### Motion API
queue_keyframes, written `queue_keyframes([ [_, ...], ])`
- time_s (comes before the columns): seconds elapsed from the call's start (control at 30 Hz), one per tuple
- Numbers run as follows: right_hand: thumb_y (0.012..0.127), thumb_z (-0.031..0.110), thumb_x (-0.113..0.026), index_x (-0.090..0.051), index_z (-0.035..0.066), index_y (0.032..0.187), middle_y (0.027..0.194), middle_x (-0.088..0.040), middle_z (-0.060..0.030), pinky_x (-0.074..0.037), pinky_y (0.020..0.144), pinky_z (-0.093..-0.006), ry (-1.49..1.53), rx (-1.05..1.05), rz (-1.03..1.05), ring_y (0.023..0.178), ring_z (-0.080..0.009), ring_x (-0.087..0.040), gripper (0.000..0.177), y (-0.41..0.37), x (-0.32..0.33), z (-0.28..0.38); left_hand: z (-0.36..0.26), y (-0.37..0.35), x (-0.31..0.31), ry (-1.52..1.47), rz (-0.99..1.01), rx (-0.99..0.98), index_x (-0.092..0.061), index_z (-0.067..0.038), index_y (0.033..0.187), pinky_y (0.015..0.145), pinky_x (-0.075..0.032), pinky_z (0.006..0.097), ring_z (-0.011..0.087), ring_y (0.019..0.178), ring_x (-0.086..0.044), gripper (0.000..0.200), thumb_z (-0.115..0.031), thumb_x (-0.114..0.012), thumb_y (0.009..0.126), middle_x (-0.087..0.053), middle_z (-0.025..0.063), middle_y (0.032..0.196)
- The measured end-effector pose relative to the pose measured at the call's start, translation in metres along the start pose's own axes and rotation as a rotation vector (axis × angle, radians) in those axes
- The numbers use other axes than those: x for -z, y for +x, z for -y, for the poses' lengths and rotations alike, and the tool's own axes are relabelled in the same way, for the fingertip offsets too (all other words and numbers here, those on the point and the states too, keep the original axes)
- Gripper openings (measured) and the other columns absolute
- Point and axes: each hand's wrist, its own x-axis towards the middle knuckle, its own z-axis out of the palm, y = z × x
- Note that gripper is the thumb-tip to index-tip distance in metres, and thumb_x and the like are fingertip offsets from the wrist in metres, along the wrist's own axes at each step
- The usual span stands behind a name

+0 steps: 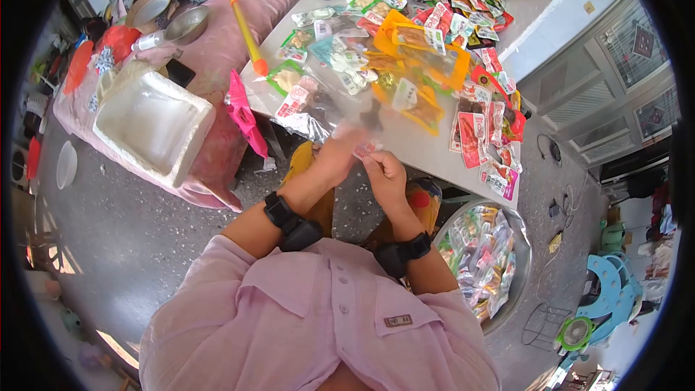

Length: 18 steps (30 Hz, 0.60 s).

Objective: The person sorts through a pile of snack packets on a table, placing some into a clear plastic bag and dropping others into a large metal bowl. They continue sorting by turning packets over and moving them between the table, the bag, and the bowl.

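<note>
A small clear snack packet [368, 148] with red print shows between my hands at the front edge of the table [416, 150]. My right hand [387, 177] pinches its lower end between thumb and fingers. My left hand [339, 153] closes over its left side, with the fingertips smeared by motion. Dark contents [372, 116] blur just above the fingers. Left of the hands lies a larger silver packet [308, 107] with a red and white label. Beyond them are yellow packets [416, 101] and clear packets [351, 61].
Heaped packets fill a white foam box [532, 11] at the back right. Red packets [474, 134] line the table's right side. Below, a metal basin [525, 246] holds more packets. A white foam box [152, 119] and a yellow toy pump [246, 35] rest on pink cloth at left.
</note>
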Motion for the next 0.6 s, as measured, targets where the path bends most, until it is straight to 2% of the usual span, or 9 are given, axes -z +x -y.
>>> queue_keyframes([
  [0.07,0.079,0.010,-0.055,-0.052,0.000,0.086,0.072,-0.053,-0.0019,-0.040,0.058,-0.0201,0.039,0.003,0.043,0.065,-0.0068,-0.048,0.012,-0.003,0.000,0.002,0.001,0.003,0.006,0.124,-0.084,0.015,-0.051,0.000,0.094,0.068,-0.045,0.0309,0.0173,0.079,-0.056,0.016,-0.010,-0.046,0.082,-0.056,0.0079,0.086],
  [0.1,0.079,0.010,-0.055,-0.051,0.001,0.089,0.074,-0.053,-0.0021,-0.040,0.058,-0.0204,0.110,-0.070,-0.024,0.066,-0.0074,-0.049,0.015,-0.003,0.003,0.002,0.000,0.003,0.008,0.186,-0.126,0.023,-0.051,0.000,0.093,0.067,-0.046,0.0306,0.0173,0.078,-0.056,0.016,-0.009,-0.045,0.082,-0.057,0.0082,0.085],
  [0.23,0.081,0.014,-0.052,-0.045,0.003,0.102,0.084,-0.054,-0.0040,-0.043,0.062,-0.0227,0.337,-0.364,-0.333,0.075,-0.0098,-0.052,0.025,0.013,0.031,0.009,-0.020,-0.009,0.012,0.390,-0.075,0.052,-0.052,0.000,0.094,0.066,-0.046,0.0307,0.0181,0.074,-0.058,0.017,-0.007,-0.049,0.079,-0.058,0.0084,0.086],
  [0.33,0.081,0.014,-0.050,-0.048,0.003,0.099,0.088,-0.054,-0.0049,-0.045,0.064,-0.0249,0.549,-0.516,-0.151,0.079,-0.0116,-0.052,0.021,0.025,0.072,-0.008,-0.028,-0.018,0.017,0.512,0.101,0.277,-0.052,0.001,0.096,0.068,-0.046,0.0307,0.0182,0.076,-0.058,0.020,-0.007,-0.051,0.078,-0.058,0.0086,0.088],
  [0.37,0.081,0.013,-0.050,-0.048,0.003,0.098,0.087,-0.054,-0.0048,-0.045,0.065,-0.0258,0.592,-0.505,-0.044,0.079,-0.0120,-0.053,0.019,0.025,0.078,-0.009,-0.039,-0.034,-0.005,0.369,0.178,0.229,-0.051,0.001,0.100,0.071,-0.046,0.0306,0.0179,0.079,-0.057,0.024,-0.008,-0.052,0.077,-0.057,0.0086,0.091],
  [0.43,0.081,0.011,-0.049,-0.049,0.004,0.096,0.087,-0.054,-0.0045,-0.045,0.066,-0.0276,0.675,-0.484,0.171,0.078,-0.0130,-0.053,0.017,0.018,0.086,-0.009,-0.030,-0.029,0.010,0.343,0.298,0.298,-0.050,0.000,0.102,0.072,-0.046,0.0303,0.0173,0.081,-0.057,0.026,-0.008,-0.053,0.077,-0.057,0.0085,0.093],
  [0.5,0.082,0.012,-0.048,-0.049,0.003,0.099,0.091,-0.055,-0.0059,-0.045,0.073,-0.0323,0.747,-0.439,0.193,0.083,-0.0164,-0.054,0.019,0.007,0.094,-0.022,-0.027,-0.027,0.016,0.390,0.382,0.340,-0.050,-0.001,0.103,0.074,-0.045,0.0296,0.0160,0.083,-0.056,0.026,-0.011,-0.053,0.078,-0.056,0.0078,0.095],
  [0.53,0.082,0.012,-0.048,-0.048,0.002,0.100,0.093,-0.055,-0.0066,-0.045,0.077,-0.0346,0.783,-0.417,0.203,0.085,-0.0181,-0.054,0.021,0.002,0.096,-0.026,-0.024,-0.025,0.017,0.411,0.333,0.268,-0.050,-0.001,0.101,0.073,-0.045,0.0293,0.0152,0.083,-0.055,0.025,-0.011,-0.052,0.079,-0.056,0.0070,0.094],
  [0.6,0.083,0.012,-0.047,-0.048,0.003,0.101,0.091,-0.055,-0.0062,-0.047,0.071,-0.0327,0.805,-0.405,0.026,0.081,-0.0178,-0.055,0.021,-0.007,0.097,-0.025,-0.014,-0.015,0.024,0.454,0.234,0.125,-0.051,-0.001,0.098,0.073,-0.045,0.0287,0.0137,0.083,-0.055,0.022,-0.013,-0.051,0.080,-0.056,0.0054,0.092],
])
